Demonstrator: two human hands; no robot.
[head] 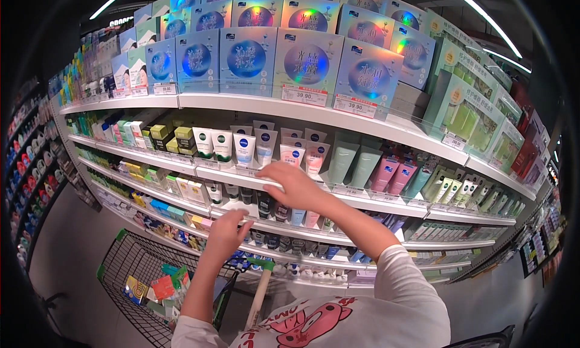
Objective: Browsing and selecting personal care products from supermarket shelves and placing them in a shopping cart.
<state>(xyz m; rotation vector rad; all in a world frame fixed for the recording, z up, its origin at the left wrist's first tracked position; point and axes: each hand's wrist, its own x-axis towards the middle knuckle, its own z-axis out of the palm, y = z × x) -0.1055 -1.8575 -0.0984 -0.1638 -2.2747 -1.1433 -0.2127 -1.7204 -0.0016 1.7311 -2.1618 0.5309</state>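
Observation:
My right hand reaches to the edge of the middle shelf, fingers slightly curled and thumb apart, holding nothing that shows. Just behind its fingers stand white-and-pink Nivea tubes. White-and-blue Nivea tubes are a little to the left, beside white tubes with dark green caps. Lower and to the left, my left hand hovers before the lower shelves, thumb and fingers spread, with nothing seen in it. Dark tubes on the shelf below show between the two hands.
Boxes with shiny blue discs fill the top shelf. A wire shopping cart with green corners stands at lower left, holding several packages; its handle is close to my body. Green tubes and pink tubes continue rightward.

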